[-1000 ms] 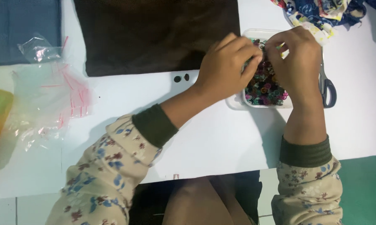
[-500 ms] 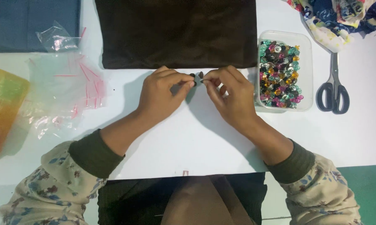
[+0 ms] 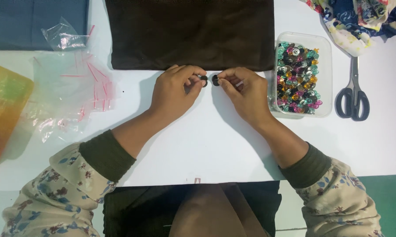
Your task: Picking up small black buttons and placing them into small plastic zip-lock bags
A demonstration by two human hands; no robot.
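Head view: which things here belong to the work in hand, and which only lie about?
In use:
left hand pinching a small dark button
right hand pinching another dark button
clear tray of coloured buttons
dark brown cloth, just behind the hands

Lying about:
scissors
clear plastic bags
blue cloth
patterned fabric
yellow bag

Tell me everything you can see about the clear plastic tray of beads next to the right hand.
The clear plastic tray is a shallow rectangular tub with rounded corners, lidless and lying flat on the white table. It holds a heap of small faceted beads in teal, pink, amber, black and silver, piled toward its left side, with the right part bare. It sits right of the dark brown cloth and left of the black-handled scissors. The right hand lies close by its left wall; whether they touch cannot be told.
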